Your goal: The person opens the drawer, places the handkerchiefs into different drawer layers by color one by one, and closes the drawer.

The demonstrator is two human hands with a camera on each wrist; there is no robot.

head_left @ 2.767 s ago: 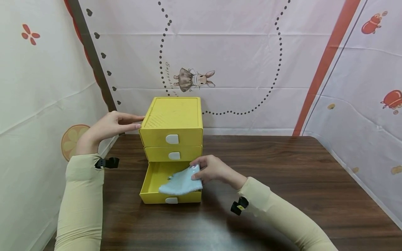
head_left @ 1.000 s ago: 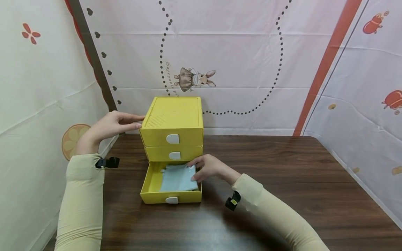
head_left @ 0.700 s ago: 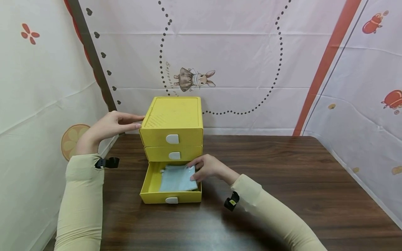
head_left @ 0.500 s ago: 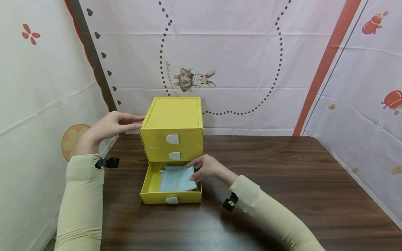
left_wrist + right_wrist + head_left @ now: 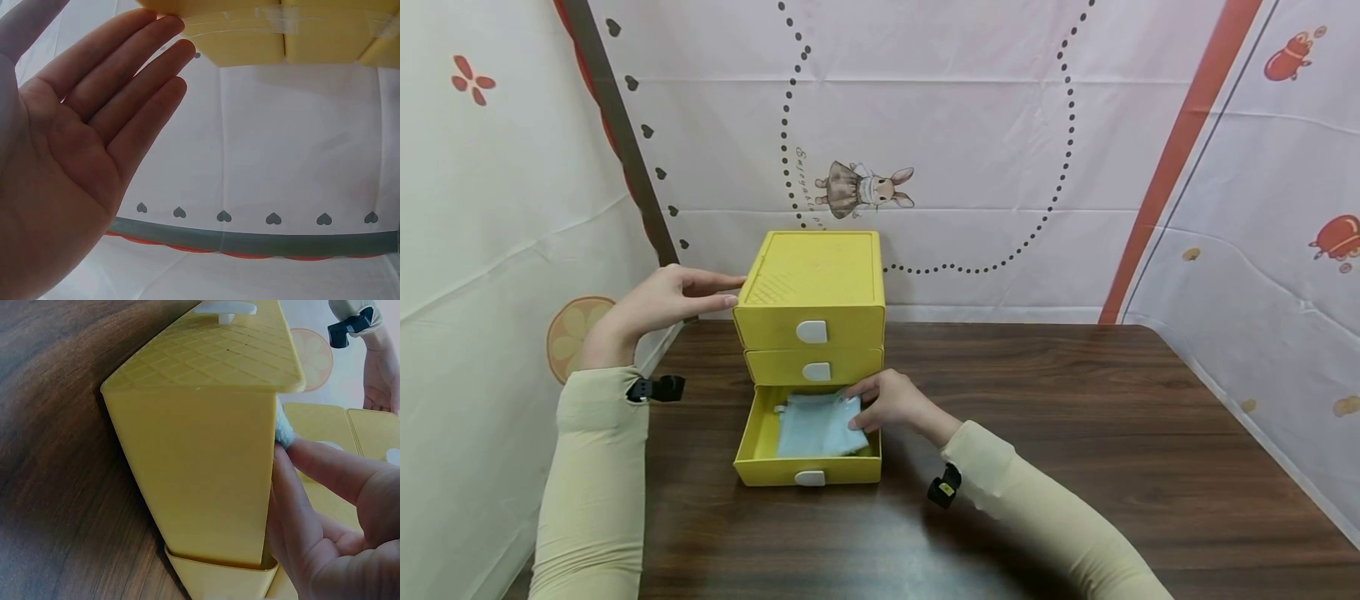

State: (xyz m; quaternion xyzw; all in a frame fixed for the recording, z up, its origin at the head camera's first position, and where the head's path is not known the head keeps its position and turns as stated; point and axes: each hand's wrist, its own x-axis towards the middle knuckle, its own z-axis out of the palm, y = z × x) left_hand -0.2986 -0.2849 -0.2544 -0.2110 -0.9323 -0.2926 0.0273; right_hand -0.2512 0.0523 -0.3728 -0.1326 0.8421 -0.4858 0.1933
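A yellow three-drawer cabinet (image 5: 820, 268) stands on the wooden table with its bottom drawer (image 5: 767, 473) pulled out. In that drawer a light blue cloth (image 5: 811, 427) lies mostly flat. My right hand (image 5: 897, 406) reaches over the drawer's right wall and pinches the cloth's right edge between thumb and fingers. Only a bit of the cloth (image 5: 283, 429) shows past the drawer wall in the right wrist view. My left hand (image 5: 658, 298) has its fingers extended, tips at the cabinet's upper left side. The left wrist view shows its palm (image 5: 75, 150) with the fingers straight.
The upper drawer (image 5: 767, 329) and middle drawer (image 5: 775, 367) are closed, each with a white handle. Dark wooden table (image 5: 1075, 433) extends to the right and front. Printed white curtains (image 5: 970, 150) hang behind and on both sides.
The cloth, earlier raised and overhanging the drawer's front, has been lowered inside. My right hand has moved slightly left with the cloth's edge. My left hand stays in place.
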